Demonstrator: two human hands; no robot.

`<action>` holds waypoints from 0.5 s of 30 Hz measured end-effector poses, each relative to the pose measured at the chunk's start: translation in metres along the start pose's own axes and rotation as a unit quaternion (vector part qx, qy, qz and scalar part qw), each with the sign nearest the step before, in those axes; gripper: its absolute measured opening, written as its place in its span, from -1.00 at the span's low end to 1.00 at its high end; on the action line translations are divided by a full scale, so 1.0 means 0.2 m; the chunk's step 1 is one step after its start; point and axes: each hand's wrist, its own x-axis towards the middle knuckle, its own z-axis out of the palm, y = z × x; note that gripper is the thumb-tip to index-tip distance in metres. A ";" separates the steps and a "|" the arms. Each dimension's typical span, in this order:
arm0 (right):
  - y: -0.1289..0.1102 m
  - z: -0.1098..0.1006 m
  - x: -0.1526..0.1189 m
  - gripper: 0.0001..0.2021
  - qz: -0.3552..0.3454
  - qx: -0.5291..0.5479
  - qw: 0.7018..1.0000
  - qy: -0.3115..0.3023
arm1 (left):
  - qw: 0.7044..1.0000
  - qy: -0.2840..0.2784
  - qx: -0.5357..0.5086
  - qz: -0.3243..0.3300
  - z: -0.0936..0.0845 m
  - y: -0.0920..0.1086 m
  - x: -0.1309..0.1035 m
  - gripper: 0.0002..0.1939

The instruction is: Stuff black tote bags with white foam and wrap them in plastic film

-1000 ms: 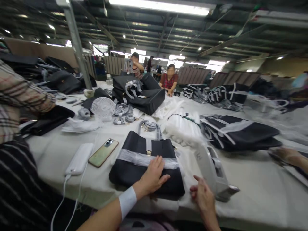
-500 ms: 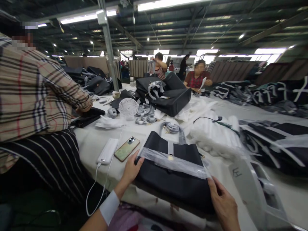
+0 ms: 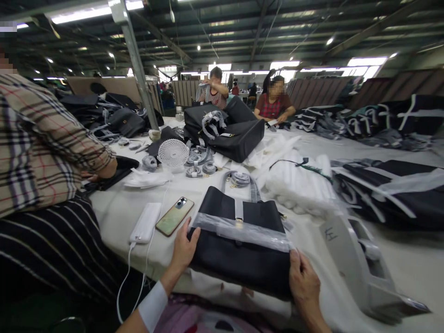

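A black bag [image 3: 243, 268] lies at the table's front edge, with a clear plastic strip [image 3: 243, 235] across its front and a pale wrapped tab [image 3: 239, 209] over a gold clasp. At the bag's left side, my left hand [image 3: 185, 245] grips the edge, thumb on the front. My right hand [image 3: 305, 280] holds the right side near the end of the strip, fingers bent around the edge. Behind the bag lies a wrapped grey strap [image 3: 239, 179] with gold hooks.
Left of the bag are a phone [image 3: 175, 216], a white power bank [image 3: 145, 223] with a cable, and a white fan [image 3: 173, 153]. A grey tape dispenser [image 3: 357, 263] and white padding [image 3: 298, 182] stand right. A person in a plaid shirt [image 3: 45, 138] works at left.
The whole view has shifted, so the bag and both hands appear further left. My hands keep their hold on the bag's sides. More of the tape dispenser shows.
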 end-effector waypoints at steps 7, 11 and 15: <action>-0.02 -0.10 0.05 -0.16 0.043 0.037 0.998 -0.038 | 0.996 -0.045 -0.012 -0.082 -0.05 0.08 -0.10 -0.36; 0.05 -0.28 0.02 -0.16 0.097 0.040 0.994 -0.014 | 0.986 -0.103 -0.023 -0.126 -0.12 0.04 -0.25 -0.36; 0.19 -0.42 -0.17 -0.13 0.186 0.069 0.980 0.017 | 0.987 -0.085 -0.066 -0.121 -0.20 0.04 -0.13 -0.41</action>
